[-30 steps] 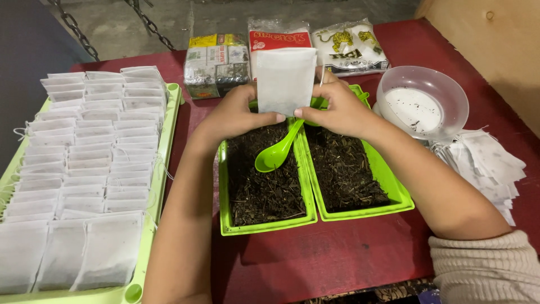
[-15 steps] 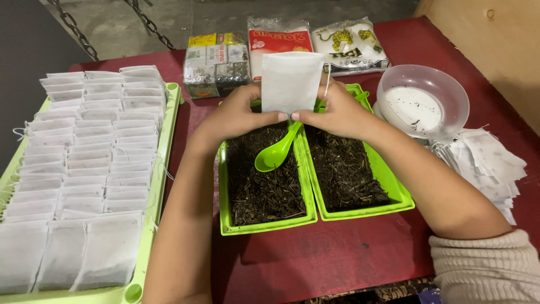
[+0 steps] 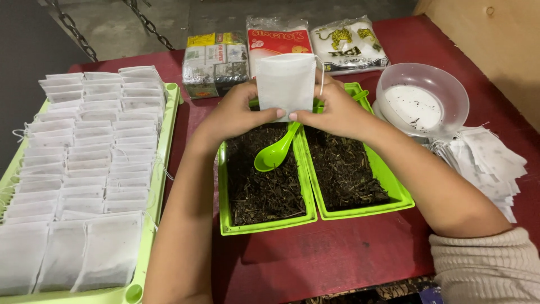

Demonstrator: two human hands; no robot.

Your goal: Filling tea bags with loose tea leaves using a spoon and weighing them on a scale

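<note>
Filled bags (image 3: 84,169) rowed on left tray (image 3: 169,121); clear bowl (image 3: 422,98) right; three packets (image 3: 216,62) behind.

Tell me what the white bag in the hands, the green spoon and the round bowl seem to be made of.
White bag: thin matte filter paper or non-woven fibre, slightly see-through, with a thin string at its side.
Green spoon: glossy moulded plastic, judging by its uniform colour and sheen.
Round bowl: translucent, cloudy plastic, probably; dark specks show inside.
</note>
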